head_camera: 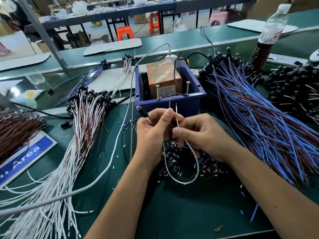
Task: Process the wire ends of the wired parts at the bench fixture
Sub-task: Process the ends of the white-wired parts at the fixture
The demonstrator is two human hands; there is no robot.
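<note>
Two bare hands meet over the green-matted table (107,200), just in front of a dark blue plastic bin (170,99). The left hand (151,130) has its grip closed on a thin brown insulated wire (169,105), pinched between thumb and fingers so that the stripped tip points up toward the bin's near wall; a small black round part (143,112) shows at the top of this hand. The right hand (200,133) has its grip closed on a thin white insulated wire (176,109), whose bared end also stands upright beside the brown one, the two tips close but apart. Below the hands the white wire hangs in a loop (181,181) that sags to the table. Inside the bin sits an orange block wrapped in clear tape (163,75), and two upright brass-coloured screws (157,92) rise from the bin's near rim. Short cut bits of insulation (174,156) litter the mat beneath the hands. To the left lies a fanned bundle of white and brown wired parts (81,121); to the right, a large heap of blue and brown wired parts (255,121). A clear plastic bottle (272,25) stands at the far right.
</note>
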